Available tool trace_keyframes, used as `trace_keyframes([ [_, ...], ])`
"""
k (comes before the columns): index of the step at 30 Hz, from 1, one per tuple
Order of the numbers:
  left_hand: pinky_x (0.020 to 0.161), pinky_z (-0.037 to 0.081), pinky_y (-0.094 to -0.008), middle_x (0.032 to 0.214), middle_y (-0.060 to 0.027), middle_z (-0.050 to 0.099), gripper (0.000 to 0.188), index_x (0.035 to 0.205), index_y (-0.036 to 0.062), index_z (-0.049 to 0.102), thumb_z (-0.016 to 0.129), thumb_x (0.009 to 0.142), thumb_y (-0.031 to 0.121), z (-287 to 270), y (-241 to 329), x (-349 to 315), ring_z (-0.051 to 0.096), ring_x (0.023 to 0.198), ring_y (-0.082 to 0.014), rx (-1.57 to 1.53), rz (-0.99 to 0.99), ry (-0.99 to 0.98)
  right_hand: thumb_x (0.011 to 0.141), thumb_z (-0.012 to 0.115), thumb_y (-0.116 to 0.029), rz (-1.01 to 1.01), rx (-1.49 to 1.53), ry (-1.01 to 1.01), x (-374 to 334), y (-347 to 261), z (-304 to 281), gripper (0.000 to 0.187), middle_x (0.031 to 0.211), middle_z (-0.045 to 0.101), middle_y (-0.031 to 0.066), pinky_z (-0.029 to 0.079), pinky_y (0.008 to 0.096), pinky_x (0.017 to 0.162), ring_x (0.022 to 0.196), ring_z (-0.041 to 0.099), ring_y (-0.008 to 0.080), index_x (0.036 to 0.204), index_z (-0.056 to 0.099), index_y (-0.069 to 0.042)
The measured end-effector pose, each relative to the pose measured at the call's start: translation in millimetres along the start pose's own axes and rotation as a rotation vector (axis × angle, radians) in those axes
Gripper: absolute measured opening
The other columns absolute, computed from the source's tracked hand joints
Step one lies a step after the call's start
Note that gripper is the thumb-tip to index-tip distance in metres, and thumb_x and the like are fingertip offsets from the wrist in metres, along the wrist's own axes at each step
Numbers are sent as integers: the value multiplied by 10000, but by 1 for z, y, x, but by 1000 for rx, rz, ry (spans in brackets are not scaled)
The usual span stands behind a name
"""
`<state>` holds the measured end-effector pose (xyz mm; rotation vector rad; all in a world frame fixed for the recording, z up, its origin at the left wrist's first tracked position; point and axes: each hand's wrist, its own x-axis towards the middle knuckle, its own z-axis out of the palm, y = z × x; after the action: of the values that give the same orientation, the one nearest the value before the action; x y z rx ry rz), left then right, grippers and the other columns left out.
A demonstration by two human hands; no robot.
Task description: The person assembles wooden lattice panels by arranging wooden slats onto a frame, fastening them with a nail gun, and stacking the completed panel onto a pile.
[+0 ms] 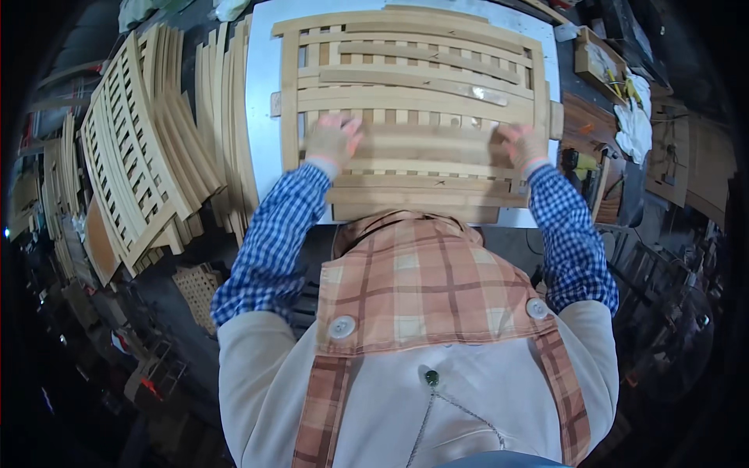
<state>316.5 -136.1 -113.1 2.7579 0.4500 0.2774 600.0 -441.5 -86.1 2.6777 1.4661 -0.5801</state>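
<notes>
1. Worktop (pixel 261 93): I see a pale grey-white surface running from the top of the view toward my chest. Most of it is covered; a bare strip shows along its left edge.
2. Slatted wooden panel (pixel 413 101): it lies flat on the worktop and fills nearly its whole width. Crosswise slats sit on upright side rails, with gaps between the farther slats. The nearest slats lie close together at the worktop's near edge, just above my plaid apron (pixel 425 285).
3. Stack of slatted panels (pixel 136 156): to my left, off the worktop, curved wooden frames lean against one another in a fanned row. The closest ones stand just beside the worktop's left edge.
4. Wooden tray (pixel 597 58): far right corner, beside the worktop, holding small items I cannot make out. White cloth (pixel 636 121) lies near it, toward me.
5. Left hand (pixel 333 139): palm down, fingers spread, pressed flat on a slat near the panel's left rail. It grips nothing; it is unclenched and resting on the wood.
6. Right hand (pixel 524 146): likewise flat on the same band of slats, near the right rail. Fingers extended, not closed round anything. The hands are well apart, one at each side of the panel.
</notes>
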Motion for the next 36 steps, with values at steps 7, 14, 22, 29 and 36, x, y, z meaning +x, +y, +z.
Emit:
trace_keyframes([
  [7, 883, 421, -443, 1154, -122, 504, 469, 1241, 143, 462, 599, 808, 263, -19, -14, 47, 495, 1025, -341, 118, -139, 194, 804, 598, -146, -18, 151, 471, 38, -35, -22, 325, 1099, 581, 116, 429, 397, 913, 1036, 533, 328, 1129, 588, -147],
  [14, 876, 436, -408, 1128, -100, 555, 364, 1166, 130, 534, 593, 834, 266, -19, -29, 53, 508, 1037, -320, 13, -158, -141, 823, 565, -154, 20, -67, 164, 50, -19, -26, 287, 1134, 552, 89, 424, 385, 909, 1077, 495, 275, 1110, 567, -165],
  [22, 859, 452, -386, 1074, -131, 574, 309, 1089, 83, 583, 617, 810, 214, -16, -35, 51, 541, 994, -304, -6, -151, -51, 828, 589, -194, 31, -82, 119, 46, -16, -28, 303, 1138, 559, 72, 442, 383, 897, 1099, 497, 253, 1129, 560, -177],
  [29, 864, 447, -400, 1082, -143, 565, 332, 1125, 79, 575, 581, 834, 239, -22, -31, 53, 531, 1010, -310, -53, -114, -153, 821, 594, -216, 60, 6, 130, 44, -16, -31, 287, 1141, 568, 91, 439, 389, 912, 1078, 518, 289, 1103, 584, -166],
  [36, 908, 413, -415, 1197, -155, 500, 411, 1166, 95, 542, 618, 798, 259, -28, -25, 83, 487, 1069, -352, -84, -213, -81, 803, 625, -277, 121, 213, 99, 72, 23, -11, 365, 1195, 547, 146, 427, 365, 943, 1110, 520, 285, 1143, 606, -144],
])
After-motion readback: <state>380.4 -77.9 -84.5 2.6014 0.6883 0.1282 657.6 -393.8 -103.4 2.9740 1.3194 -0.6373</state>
